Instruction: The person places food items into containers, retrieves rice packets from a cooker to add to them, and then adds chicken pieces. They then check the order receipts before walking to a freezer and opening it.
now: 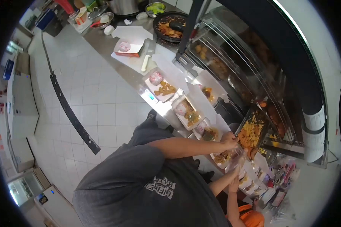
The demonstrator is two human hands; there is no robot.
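Note:
My left hand (229,142) reaches over the row of open boxes, its fingers closed on a see-through, crinkled plastic item (237,154). Lower in the view, my right hand (233,174) is at the other end of that plastic; its fingers are blurred and partly hidden. Beneath the plastic is an open box with browned food (221,157). Beside my left forearm stands a box with a wrapped bundle and dark, saucy food (209,135). Further along are a box with a wrapped bundle and yellowish food (192,118) and another with browned pieces (164,89).
Close to my right hand is another person's hand (234,184), with an orange garment (251,218) below. A tray of yellow-orange food (251,129) adjoins the glass display case (242,64). A knife (145,62) lies on the counter near a black pan (170,27).

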